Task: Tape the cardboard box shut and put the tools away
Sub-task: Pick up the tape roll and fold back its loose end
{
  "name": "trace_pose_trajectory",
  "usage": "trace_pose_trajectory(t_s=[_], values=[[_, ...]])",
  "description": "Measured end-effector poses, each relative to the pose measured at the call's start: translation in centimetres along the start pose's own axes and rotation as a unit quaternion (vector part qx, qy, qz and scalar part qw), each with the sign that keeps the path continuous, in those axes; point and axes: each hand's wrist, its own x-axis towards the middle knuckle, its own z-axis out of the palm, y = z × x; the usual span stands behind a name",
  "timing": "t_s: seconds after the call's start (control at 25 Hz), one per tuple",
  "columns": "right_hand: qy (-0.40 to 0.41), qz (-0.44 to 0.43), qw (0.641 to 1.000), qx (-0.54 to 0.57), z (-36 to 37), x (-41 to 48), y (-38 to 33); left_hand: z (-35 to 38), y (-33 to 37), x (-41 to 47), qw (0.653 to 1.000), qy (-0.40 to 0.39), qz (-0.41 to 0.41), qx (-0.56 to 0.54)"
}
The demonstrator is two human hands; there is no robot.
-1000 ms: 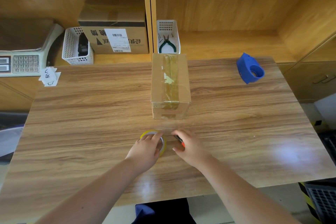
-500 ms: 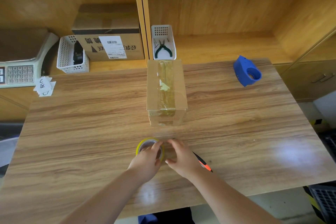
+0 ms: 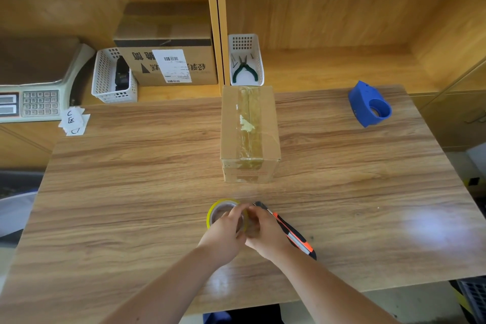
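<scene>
Left hand (image 3: pixel 223 235) grips the tape roll (image 3: pixel 221 210); right hand (image 3: pixel 266 233) pinches its rim — utility knife (image 3: pixel 292 234) lies just beside.

premises presenting as a parcel packing station: a weighing scale (image 3: pixel 39 97) sitting off the bench's (image 3: pixel 131 192) far left corner, a barcode-labelled carton (image 3: pixel 168 60) and a tool basket (image 3: pixel 246 42) occupying the shelving (image 3: pixel 328 68) behind.

Wood-grain table (image 3: pixel 131 192). Cardboard box (image 3: pixel 249 134) at the far middle, a tape strip running down its top seam and over the near face. Near edge: left hand (image 3: pixel 223 234) grips the yellow tape roll (image 3: pixel 214 209); right hand (image 3: pixel 265 231) has its fingers curled against the roll's right side. Orange-black utility knife (image 3: pixel 293 235) lies just right of that hand. Blue tape dispenser (image 3: pixel 368 104) sits far right. Green-handled pliers (image 3: pixel 243 70) are in a white basket (image 3: pixel 246 42) behind the box.
</scene>
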Motion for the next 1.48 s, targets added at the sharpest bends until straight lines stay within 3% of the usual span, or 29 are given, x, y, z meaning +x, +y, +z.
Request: trace_pose_trajectory(t_s=[0.28,0.4,0.6,0.88,1.28,1.48], values=[[-0.018,0.014,1.000,-0.002,-0.5,-0.2,0.5,0.3,0.2,0.0,0.998,0.008,0.008,-0.063],[0.032,0.014,0.999,0.008,-0.6,-0.6,0.5,0.5,0.0,0.2,0.995,0.024,0.002,-0.094],[0.083,0.010,0.996,0.044,-1.1,-0.8,0.3,0.1,0.9,0.6,0.965,0.098,-0.037,-0.238],[0.073,-0.018,0.996,0.040,-2.5,0.9,-0.3,-1.4,2.0,0.5,0.934,0.135,-0.068,-0.325],[0.119,-0.105,0.987,0.005,-3.4,1.9,-1.3,-1.9,1.8,0.1,0.944,0.132,-0.048,-0.298],[0.072,-0.170,0.979,-0.080,-4.3,2.1,-2.9,-2.1,1.0,0.7,0.994,0.089,-0.021,-0.060]])
